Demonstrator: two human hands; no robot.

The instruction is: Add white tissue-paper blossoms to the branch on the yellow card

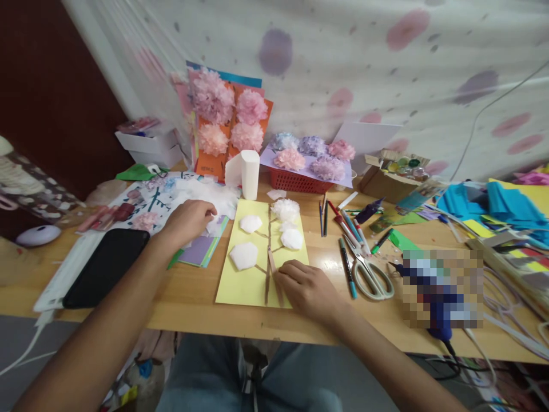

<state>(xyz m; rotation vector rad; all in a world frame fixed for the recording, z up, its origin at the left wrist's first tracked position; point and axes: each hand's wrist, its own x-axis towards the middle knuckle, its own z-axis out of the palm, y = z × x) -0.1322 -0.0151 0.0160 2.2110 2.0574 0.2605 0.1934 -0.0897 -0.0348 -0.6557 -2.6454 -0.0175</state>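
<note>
A yellow sheet [240, 289] bearing white paper shapes [244, 256] lies mid-desk [189, 309]. At its four o'clock, the right hand [304, 286] bunches its fingers against a slim brown strip [279, 293], grip unclear. At ten, the left hand [186, 222] curls near white tissue [223, 197], its hold hidden. Scissors [373, 280] rest at three; pink flowers [212, 94] stand at eleven.

The bare left forearm [122, 306] is stretched forward from the lower left, and the bare-handed left grip [189, 222] is held back upward, fingers bent. The bare right forearm [386, 356] is angled in from the lower right; the bare-handed right grip [306, 286] is held nearer the body, fingers curled together, tips partly hidden.
</note>
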